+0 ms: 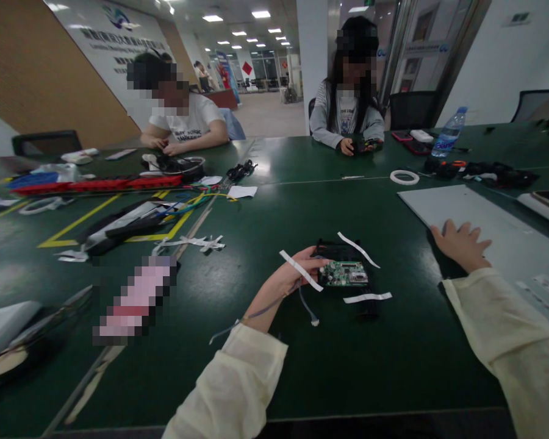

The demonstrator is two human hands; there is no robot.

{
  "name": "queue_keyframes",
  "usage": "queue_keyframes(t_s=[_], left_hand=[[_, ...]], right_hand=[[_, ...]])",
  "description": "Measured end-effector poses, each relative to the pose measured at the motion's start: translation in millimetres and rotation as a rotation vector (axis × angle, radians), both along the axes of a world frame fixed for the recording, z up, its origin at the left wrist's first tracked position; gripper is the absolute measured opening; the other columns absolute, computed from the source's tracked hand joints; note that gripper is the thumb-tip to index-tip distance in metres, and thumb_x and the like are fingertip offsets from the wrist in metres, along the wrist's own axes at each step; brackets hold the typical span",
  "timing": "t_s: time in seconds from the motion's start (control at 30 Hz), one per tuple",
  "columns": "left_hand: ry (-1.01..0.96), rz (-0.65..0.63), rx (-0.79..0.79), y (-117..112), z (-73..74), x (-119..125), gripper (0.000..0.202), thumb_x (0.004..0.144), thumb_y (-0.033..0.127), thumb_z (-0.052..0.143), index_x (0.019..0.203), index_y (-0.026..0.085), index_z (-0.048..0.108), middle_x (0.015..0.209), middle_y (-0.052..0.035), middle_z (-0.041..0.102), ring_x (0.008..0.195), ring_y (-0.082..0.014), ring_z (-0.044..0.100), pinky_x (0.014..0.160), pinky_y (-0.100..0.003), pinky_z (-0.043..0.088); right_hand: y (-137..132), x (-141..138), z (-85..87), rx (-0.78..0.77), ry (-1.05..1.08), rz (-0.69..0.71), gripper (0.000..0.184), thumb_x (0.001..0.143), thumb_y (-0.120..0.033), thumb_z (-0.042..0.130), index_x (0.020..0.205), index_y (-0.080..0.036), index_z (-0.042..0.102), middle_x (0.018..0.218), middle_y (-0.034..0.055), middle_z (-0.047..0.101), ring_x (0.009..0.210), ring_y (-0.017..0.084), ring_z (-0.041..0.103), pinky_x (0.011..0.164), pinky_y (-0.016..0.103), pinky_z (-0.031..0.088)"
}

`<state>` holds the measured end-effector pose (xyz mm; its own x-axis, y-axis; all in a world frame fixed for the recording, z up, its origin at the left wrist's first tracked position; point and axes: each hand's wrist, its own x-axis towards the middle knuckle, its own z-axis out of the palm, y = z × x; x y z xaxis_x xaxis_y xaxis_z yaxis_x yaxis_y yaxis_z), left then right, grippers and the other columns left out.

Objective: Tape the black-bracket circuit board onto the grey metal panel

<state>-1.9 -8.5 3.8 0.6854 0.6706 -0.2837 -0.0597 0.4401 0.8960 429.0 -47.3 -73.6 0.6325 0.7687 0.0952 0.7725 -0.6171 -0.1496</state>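
Observation:
My left hand [297, 271] is closed on the left end of a green circuit board [345, 274], thumb over its edge. Black housing parts [341, 250] lie behind and beneath the board. White tape strips surround it: one strip [301, 270] crosses my left fingers, another [359, 249] curves at the back, and a third [367, 298] lies in front. A grey cable with a white plug [308, 308] hangs near my wrist. On the right, my right hand [462, 244] rests palm down with fingers spread at the edge of a pale flat panel [494, 225].
A tape roll [404, 177], a water bottle [449, 133] and black cable bundles [485, 174] lie back right. To my left are a blurred phone [137, 299], crossed tape strips [201, 242] and a black-and-silver device with wires [128, 222]. Two people sit across the table [274, 378].

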Motion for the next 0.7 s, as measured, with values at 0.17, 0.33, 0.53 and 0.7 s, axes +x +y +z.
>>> queue_keyframes(t_s=[0.17,0.33,0.53,0.7], left_hand=[[-0.022,0.016,-0.005,0,5.4,-3,0.045,0.076,0.016,0.069,0.119,0.014,0.056,0.112,-0.0114,0.065,0.087,-0.0169,0.067,0.072,-0.025,0.056],[-0.02,0.085,0.005,3,11.4,-4,0.042,0.075,0.014,0.069,0.116,0.014,0.059,0.108,-0.0102,0.067,0.078,-0.0138,0.068,0.063,-0.018,0.055],[-0.021,0.11,0.026,5,17.6,-8,0.042,0.077,0.015,0.068,0.118,0.014,0.059,0.111,-0.0109,0.066,0.078,-0.0134,0.067,0.06,-0.017,0.054],[-0.038,0.14,0.022,5,22.1,-10,0.045,0.077,0.014,0.067,0.12,0.015,0.058,0.102,-0.009,0.068,0.066,-0.011,0.065,0.052,-0.017,0.051]], right_hand=[[-5,-11,0.4,0.053,-0.068,-0.005,0.073,0.087,-0.064,0.016,0.132,-0.015,0.044,0.138,0.0265,0.033,0.127,0.05,0.027,0.092,0.071,0.02],[-11,-23,2.2,0.034,-0.101,0.055,0.07,0.089,-0.062,0.016,0.133,-0.016,0.043,0.138,0.0264,0.035,0.125,0.047,0.032,0.09,0.07,0.024],[-21,-49,7.9,0.026,-0.166,0.187,0.068,0.091,-0.058,0.016,0.137,-0.014,0.039,0.139,0.0274,0.033,0.125,0.046,0.032,0.088,0.069,0.028],[-32,-77,14.5,-0.01,-0.22,0.282,0.067,0.092,-0.056,0.016,0.139,-0.015,0.037,0.14,0.0245,0.033,0.127,0.043,0.031,0.09,0.066,0.031]])
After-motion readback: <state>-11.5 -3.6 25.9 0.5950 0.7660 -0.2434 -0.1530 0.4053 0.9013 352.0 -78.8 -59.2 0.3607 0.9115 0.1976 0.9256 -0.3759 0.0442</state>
